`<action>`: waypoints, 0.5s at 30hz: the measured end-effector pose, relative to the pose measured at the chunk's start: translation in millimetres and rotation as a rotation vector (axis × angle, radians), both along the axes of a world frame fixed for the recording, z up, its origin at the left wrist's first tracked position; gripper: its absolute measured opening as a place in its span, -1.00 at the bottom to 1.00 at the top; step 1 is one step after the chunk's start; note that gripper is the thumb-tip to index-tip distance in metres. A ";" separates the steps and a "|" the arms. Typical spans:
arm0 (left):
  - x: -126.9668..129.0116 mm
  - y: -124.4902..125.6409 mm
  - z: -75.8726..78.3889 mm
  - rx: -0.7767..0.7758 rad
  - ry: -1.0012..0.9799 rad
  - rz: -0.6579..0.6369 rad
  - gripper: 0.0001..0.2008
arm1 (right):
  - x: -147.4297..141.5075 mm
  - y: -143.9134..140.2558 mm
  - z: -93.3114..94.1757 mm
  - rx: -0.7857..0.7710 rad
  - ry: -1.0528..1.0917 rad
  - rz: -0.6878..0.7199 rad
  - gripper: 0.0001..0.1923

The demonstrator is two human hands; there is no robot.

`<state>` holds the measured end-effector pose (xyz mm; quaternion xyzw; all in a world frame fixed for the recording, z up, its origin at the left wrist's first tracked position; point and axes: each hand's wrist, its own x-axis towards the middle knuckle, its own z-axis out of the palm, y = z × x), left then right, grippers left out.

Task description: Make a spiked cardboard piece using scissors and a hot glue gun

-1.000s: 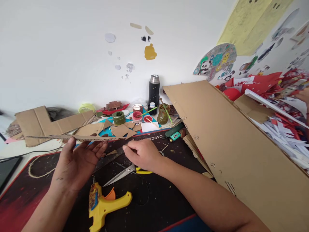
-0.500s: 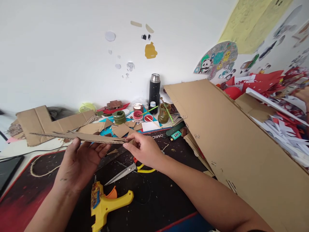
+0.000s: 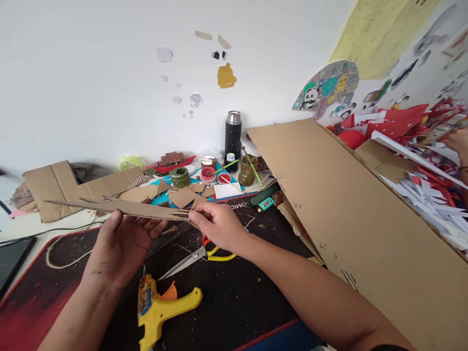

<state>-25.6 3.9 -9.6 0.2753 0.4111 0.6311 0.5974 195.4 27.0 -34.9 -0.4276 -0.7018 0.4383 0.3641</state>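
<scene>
Item: cardboard strip, long axis running 9 to 3 o'clock, held above the mat. Left hand cradles its middle from below, fingers curled; right hand pinches its 3 o'clock end.

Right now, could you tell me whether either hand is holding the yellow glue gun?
No, the glue gun lies on the mat while the left hand and right hand both hold the cardboard strip.

Right hand risen off the mat, now pinching the cardboard strip end
</scene>
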 end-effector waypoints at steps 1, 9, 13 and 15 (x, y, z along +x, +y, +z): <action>0.0 -0.1 0.4 0.000 -0.002 0.004 -0.54 | 0.0 -0.2 0.1 0.000 0.006 -0.001 -0.69; -2.1 -0.6 0.8 0.024 -0.028 0.010 -0.55 | 0.6 -0.6 1.6 -0.009 0.014 -0.001 -0.71; -3.8 -0.1 -0.2 0.036 -0.021 -0.007 -0.57 | 0.3 -0.2 1.2 -0.020 0.007 -0.003 -0.71; -5.2 0.4 -1.3 0.038 -0.020 -0.017 -0.52 | 0.3 0.2 0.4 -0.028 0.013 0.000 -0.71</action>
